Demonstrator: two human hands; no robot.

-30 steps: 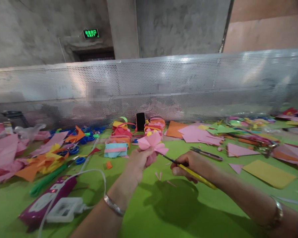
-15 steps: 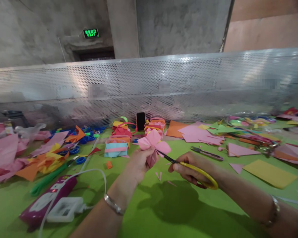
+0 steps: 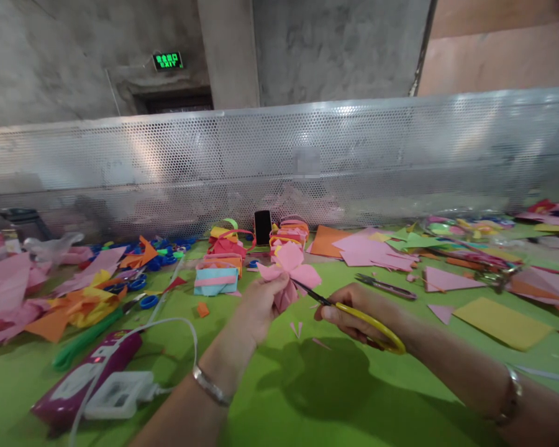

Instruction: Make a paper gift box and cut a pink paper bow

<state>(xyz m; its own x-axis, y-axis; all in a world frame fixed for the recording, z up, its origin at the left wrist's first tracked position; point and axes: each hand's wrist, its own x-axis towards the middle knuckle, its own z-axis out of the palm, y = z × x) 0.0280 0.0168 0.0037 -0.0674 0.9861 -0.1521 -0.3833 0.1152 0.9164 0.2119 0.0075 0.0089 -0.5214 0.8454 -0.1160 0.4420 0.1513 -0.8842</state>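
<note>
Left hand (image 3: 261,304), just left of frame centre: closed around the pinched base of a pink paper flower (image 3: 291,264), petals fanned upward and to the right. The flower was held up clear of the green table (image 3: 307,397).

Right hand (image 3: 363,301), right of centre: fingers closed through the yellow handles of the scissors (image 3: 351,310). The dark blades pointed up and left, slightly parted, with the tips at the lower right petal. Whether the blades touched the paper could not be told.

Judged step: trimming a petal edge. A clean snip would call for the flower base kept pinched and steady, the blade tips set on the petal edge only, and the left fingers kept clear.

Pose: both forearms came in from the lower edge and met at centre. The left wrist, wearing a bracelet (image 3: 209,385), was bent back slightly. The right wrist was level.

Around them:
- small pink scraps (image 3: 297,328) on the table below the hands
- a second pair of scissors (image 3: 386,287) lying to the right
- pink sheets (image 3: 372,251) and a yellow sheet (image 3: 503,323) further right
- a blue and pink paper box (image 3: 217,279) to the left
- a phone (image 3: 263,226) propped upright behind, against the mesh screen (image 3: 400,155)
</note>
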